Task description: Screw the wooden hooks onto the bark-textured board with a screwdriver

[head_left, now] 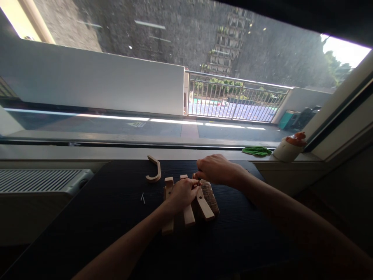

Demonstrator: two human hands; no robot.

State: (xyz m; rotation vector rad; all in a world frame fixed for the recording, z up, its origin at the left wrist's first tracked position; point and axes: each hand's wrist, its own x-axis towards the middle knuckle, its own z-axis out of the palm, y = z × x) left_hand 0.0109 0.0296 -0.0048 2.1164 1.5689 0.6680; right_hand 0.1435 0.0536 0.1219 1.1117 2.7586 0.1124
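On a dark table [116, 217] lie three light wooden slats [188, 214] side by side, angled toward me. My left hand [182, 193] rests on top of them, fingers curled down over the wood. My right hand [215, 170] is just beyond, fingers closed in a pinch on something small that I cannot make out, touching the far end of the right slat. Partly under the right slat lies a brown patterned flat piece [211, 196]. A curved wooden piece [154, 169] lies apart to the left. Two tiny pale pins or nails [142, 198] lie on the table.
The table butts against a window sill [87, 152] under a wide window. A green cloth [256, 151] and a white pot with an orange top [290, 147] sit on the sill at right. A radiator [40, 181] is at the left.
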